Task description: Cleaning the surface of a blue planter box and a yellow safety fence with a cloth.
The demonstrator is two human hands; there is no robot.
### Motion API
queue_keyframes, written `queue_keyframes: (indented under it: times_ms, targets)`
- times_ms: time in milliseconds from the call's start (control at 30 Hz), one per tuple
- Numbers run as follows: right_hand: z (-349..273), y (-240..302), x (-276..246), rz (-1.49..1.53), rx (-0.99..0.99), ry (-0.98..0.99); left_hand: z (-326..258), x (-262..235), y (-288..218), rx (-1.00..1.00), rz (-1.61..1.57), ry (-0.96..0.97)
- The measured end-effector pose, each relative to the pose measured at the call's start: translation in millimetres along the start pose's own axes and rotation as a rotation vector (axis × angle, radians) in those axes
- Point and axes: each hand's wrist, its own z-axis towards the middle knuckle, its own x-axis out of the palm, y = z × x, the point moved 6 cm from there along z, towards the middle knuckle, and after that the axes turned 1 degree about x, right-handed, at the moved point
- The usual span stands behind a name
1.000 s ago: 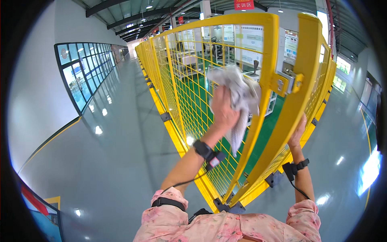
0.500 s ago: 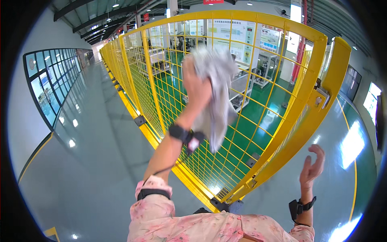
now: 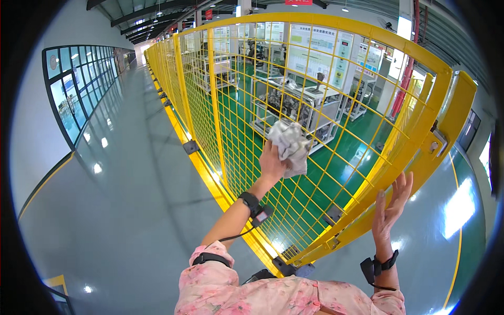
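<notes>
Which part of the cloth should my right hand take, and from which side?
Probably the loose right edge of the cloth, the open right hand coming from the right: the left hand grips its lower left, and the fence stands behind. It looks soft and bunched, so a pinch should do.

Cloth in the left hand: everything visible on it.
The cloth is pale, off-white to grey, and looks like soft fabric. It is crumpled into a loose bunch, with darker folds or markings. The left hand grips it at its left side, up against or just in front of the yellow mesh fence; contact is unclear.
</notes>
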Motion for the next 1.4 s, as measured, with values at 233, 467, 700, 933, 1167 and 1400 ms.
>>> queue_keyframes:
  times_ms: [233, 467, 700, 933, 1167, 1400]
  targets:
    - [-10, -59, 30, 0.248, 0.299, 0.038, 129, -54, 29, -0.157, -0.095, -0.269]
    - [-20, -64, 24, 0.187, 0.327, -0.079, 209, -21, -11, 0.080, -0.070, -0.345]
    - [-23, -69, 15, 0.138, 0.295, -0.133, 82, 11, 54, -0.346, 0.010, -0.089]
    - [-17, -77, 30, 0.212, 0.311, -0.188, -112, 37, 61, -0.691, 0.083, 0.244]
    - [-10, -68, 43, 0.353, 0.254, -0.093, -208, 41, 32, -0.764, 0.021, 0.764]
    - [-13, -61, 42, 0.319, 0.289, -0.047, 60, -37, -78, -0.171, -0.258, -0.030]
